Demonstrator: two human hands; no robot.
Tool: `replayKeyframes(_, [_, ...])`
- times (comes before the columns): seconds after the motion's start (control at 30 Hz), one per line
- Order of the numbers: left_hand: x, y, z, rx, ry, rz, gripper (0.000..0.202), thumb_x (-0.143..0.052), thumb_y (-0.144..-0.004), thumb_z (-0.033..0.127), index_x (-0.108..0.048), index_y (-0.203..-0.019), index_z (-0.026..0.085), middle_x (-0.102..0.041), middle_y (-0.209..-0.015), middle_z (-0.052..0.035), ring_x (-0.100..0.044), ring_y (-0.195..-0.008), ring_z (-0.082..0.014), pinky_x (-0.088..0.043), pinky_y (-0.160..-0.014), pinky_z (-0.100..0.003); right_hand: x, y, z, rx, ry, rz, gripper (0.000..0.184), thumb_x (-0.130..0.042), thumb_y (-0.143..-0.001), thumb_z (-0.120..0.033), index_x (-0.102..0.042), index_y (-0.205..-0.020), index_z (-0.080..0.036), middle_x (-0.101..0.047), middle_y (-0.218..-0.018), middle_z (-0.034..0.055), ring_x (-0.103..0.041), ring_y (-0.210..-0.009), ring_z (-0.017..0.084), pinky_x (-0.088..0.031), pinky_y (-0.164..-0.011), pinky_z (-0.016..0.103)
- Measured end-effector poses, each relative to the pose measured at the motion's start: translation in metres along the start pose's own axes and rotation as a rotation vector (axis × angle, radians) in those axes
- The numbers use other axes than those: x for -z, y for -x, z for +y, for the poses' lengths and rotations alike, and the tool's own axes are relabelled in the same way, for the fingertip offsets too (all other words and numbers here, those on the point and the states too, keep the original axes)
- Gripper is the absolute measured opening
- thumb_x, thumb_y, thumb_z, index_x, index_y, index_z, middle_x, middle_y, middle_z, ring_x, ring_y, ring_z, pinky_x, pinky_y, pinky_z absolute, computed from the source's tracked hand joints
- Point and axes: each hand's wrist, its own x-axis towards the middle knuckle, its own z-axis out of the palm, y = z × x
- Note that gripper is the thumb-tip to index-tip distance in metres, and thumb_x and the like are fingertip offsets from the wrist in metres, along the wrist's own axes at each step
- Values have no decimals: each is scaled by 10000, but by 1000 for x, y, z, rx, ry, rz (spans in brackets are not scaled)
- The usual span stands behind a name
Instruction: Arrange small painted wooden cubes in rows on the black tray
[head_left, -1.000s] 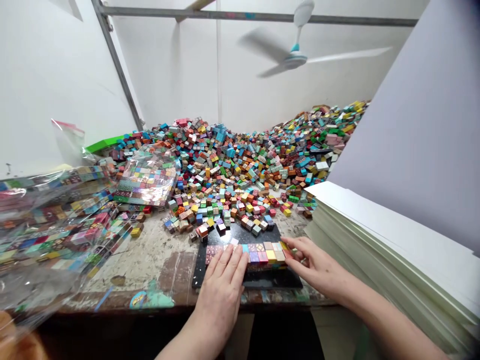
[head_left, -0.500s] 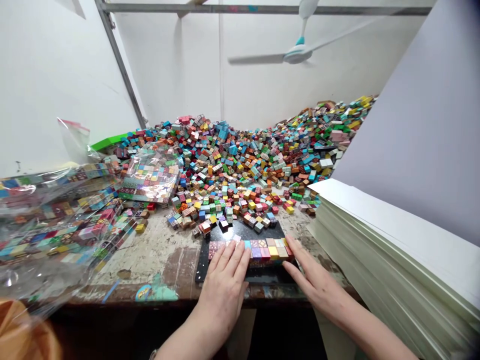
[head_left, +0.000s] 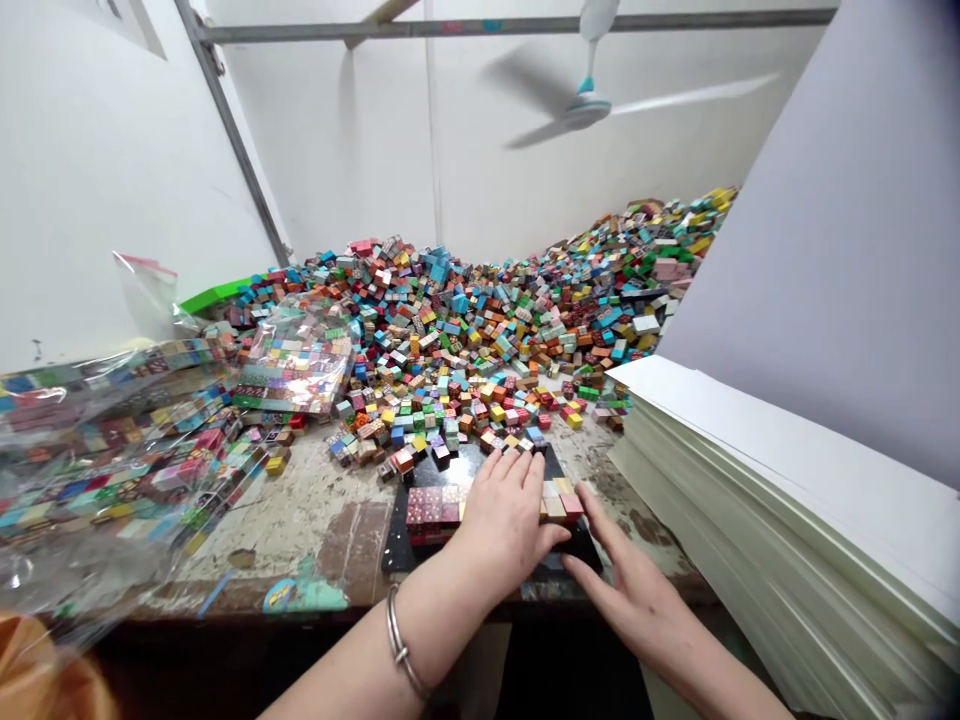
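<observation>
Small patterned cube blocks (head_left: 431,505) stand in neat, tight rows on a black speckled board (head_left: 396,556) near the table's front edge. Across the middle of these rows lies my left hand (head_left: 504,515), palm down and fingers stretched forward, hiding the blocks beneath it. My right hand (head_left: 622,575) is at the right end of the rows, thumb and fingers apart, with the index fingertip close to the end block. Whether that fingertip touches the block I cannot tell. Several loose blocks (head_left: 441,455) lie at the board's back edge.
A big heap of loose blocks (head_left: 480,320) covers the table's back. Clear plastic bags of blocks (head_left: 296,360) lie at left. A tall stack of white sheets (head_left: 712,470) stands close by my right arm. A fan (head_left: 585,108) hangs behind.
My left hand has slid right along the block rows, uncovering the dark red blocks at the left end. My right hand stays at the right end. The view has shifted slightly.
</observation>
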Motion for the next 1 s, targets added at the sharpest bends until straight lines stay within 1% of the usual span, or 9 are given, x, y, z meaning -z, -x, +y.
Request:
replayKeyframes(0.1, [-2, -11, 3, -30, 56, -16, 631, -624, -730, 496, -451, -1210, 125, -560, -1181, -94, -472, -1135, -223, -332, -1021, -373, -1, 5, 0, 11, -31, 6, 664, -409, -844, -377, -164, -1411, -134, -258, -1423, 133, -265, -1290, 216, -253, -1050, 447])
replayKeyframes(0.23, [-2, -17, 2, -71, 168, -82, 285, -653, -744, 389, -580, -913, 173, -646, -934, -29, -574, -934, -182, -381, -951, -350, -1, 11, 1, 26, -42, 34, 636, -413, -852, -355, -165, -1416, -194, -261, -1427, 99, -263, -1288, 219, -261, -1049, 456])
replayKeyframes(0.3, [-4, -18, 1, -51, 206, -88, 222, -653, -751, 358, -580, -855, 177, -647, -877, -16, -587, -872, -168, -394, -929, -345, -1, 13, 3, 27, -42, 44, 627, -407, -855, -356, -178, -1414, -188, -265, -1426, 98, -267, -1288, 219, -257, -1049, 453])
replayKeyframes(0.47, [-5, -16, 2, -6, 214, -94, 298, -665, -742, 348, -579, -978, 189, -649, -920, -23, -588, -891, -181, -444, -873, -329, -1, 12, 3, 13, -48, 52, 636, -395, -851, -380, -203, -1405, -133, -271, -1419, 118, -269, -1288, 220, -255, -1044, 444])
replayKeyframes(0.53, [-5, -15, 2, -17, 185, -90, 440, -678, -726, 369, -537, -1088, 161, -625, -1056, -58, -565, -993, -198, -417, -935, -347, -1, 10, -1, -1, -51, 51, 650, -402, -846, -384, -198, -1406, -126, -270, -1420, 117, -272, -1286, 220, -260, -1043, 432])
replayKeyframes(0.6, [-4, -12, 1, -33, 117, -78, 664, -690, -699, 427, -435, -1223, 107, -527, -1234, -120, -484, -1140, -233, -354, -1011, -384, -1, 9, -4, -14, -45, 45, 667, -411, -840, -390, -190, -1407, -117, -262, -1423, 118, -275, -1284, 222, -264, -1044, 416])
replayKeyframes(0.67, [-6, -10, -2, -51, 36, -85, 807, -667, -695, 491, -340, -1297, 63, -422, -1330, -161, -391, -1232, -259, -306, -1047, -412, -2, 8, -7, -21, -34, 44, 685, -412, -837, -398, -176, -1409, -104, -245, -1428, 124, -269, -1286, 225, -262, -1045, 413])
replayKeyframes(0.9, [-24, -6, -10, -117, -94, -125, 650, -464, -840, 504, -344, -1311, 72, -392, -1358, -132, -391, -1234, -241, -338, -1026, -370, -9, 5, -8, -2, -26, 57, 657, -386, -852, -384, -148, -1418, -148, -276, -1416, 120, -299, -1273, 221, -292, -1031, 434])
replayKeyframes(1.0, [-26, -5, -10, -113, -95, -128, 632, -417, -863, 500, -323, -1326, 80, -383, -1366, -127, -380, -1241, -232, -323, -1035, -361, -8, 5, -11, 2, -37, 62, 653, -368, -856, -383, -154, -1414, -120, -279, -1412, 134, -296, -1277, 226, -280, -1035, 451])
